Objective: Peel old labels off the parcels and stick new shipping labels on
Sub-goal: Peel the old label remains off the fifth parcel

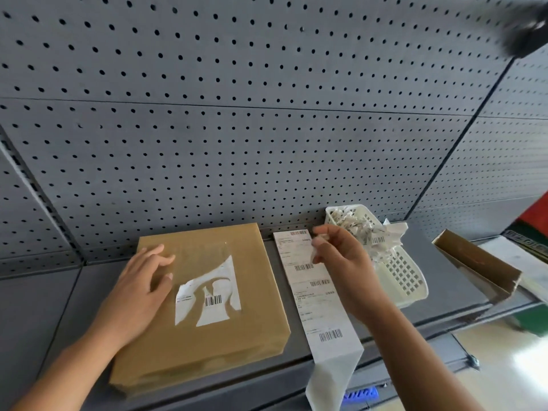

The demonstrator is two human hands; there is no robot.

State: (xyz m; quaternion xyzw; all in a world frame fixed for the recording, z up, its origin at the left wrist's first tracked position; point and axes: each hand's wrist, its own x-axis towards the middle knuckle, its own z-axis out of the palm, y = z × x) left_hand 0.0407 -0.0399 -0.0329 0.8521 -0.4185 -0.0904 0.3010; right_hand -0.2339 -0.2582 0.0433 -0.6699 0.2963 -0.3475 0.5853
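Head view, looking down on a grey shelf (44,307) backed by grey pegboard (237,143). Shows a flat brown parcel (252,292) lying left of centre on that shelf, with the torn remains of an old label (213,298) stuck on its top face, barcode visible. Finds the left hand (139,292) resting palm down on the parcel's left part, fingers straight and spread, released, gripping nothing, just beside the label remains. Finds the right hand (341,262) raised over a long strip of new labels (326,327), fingers curled toward the thumb; cannot tell whether pinching a small scrap or clenched on nothing. Places the strip just right of the parcel, running from the pegboard to the shelf's front edge and hanging over it. Places a white basket (409,280) right of the strip, with crumpled label scraps (373,238) inside and spilling over its rim. Picks out an open cardboard box (474,262) further right, and a dark blurred object (525,34) at top right.
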